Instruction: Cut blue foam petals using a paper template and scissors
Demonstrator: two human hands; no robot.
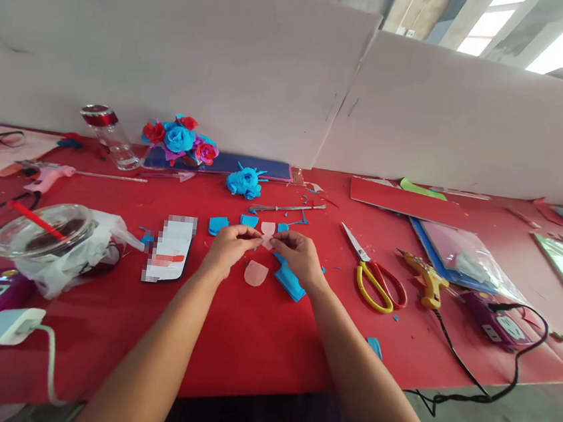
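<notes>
Pale pink paper piece (267, 241), small and thin, is between the left hand (230, 249) and right hand (301, 257), over the red table (252, 342). Each hand is nearly closed, pinching one edge between thumb and fingertips.

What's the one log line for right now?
left hand: pinching small pink piece; right hand: pinching same piece; nearby: blue pieces; further right: scissors

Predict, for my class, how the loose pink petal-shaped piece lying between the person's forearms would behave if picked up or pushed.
The pink piece looks paper-thin, so it is probably very light and might flop when lifted by one edge. Lying flat on the red table, it would likely slide rather than roll.
</notes>
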